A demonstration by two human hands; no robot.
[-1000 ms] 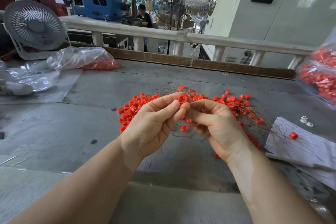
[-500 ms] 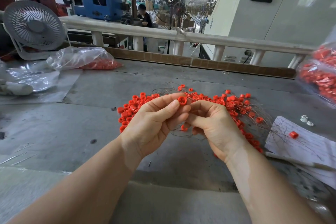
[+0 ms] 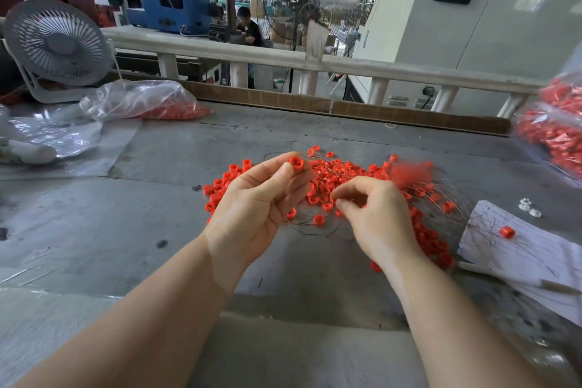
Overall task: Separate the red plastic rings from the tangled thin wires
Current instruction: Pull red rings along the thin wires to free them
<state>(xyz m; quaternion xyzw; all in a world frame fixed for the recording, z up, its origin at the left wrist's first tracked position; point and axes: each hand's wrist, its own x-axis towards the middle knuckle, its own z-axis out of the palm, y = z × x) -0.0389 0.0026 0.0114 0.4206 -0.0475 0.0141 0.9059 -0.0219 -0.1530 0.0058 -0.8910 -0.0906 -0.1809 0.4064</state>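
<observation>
left hand [image 3: 258, 198]: we pinch one red ring [image 3: 296, 163] at thumb and fingertip, raised over the heap | right hand [image 3: 374, 214]: fingers curled, pinching thin wires [image 3: 315, 224]; tangled rings [image 3: 340, 176] lie on grey table [image 3: 94, 214]

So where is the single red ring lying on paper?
In the head view, far right: the red ring lies on the white paper, below two small white parts.

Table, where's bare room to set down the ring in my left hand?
Bare table lies left of the loose ring pile, below the plastic sheet; also the near strip under the forearms. Crowded: the wire tangle mid-table and the paper at right. The left hand pinches the ring.
</observation>
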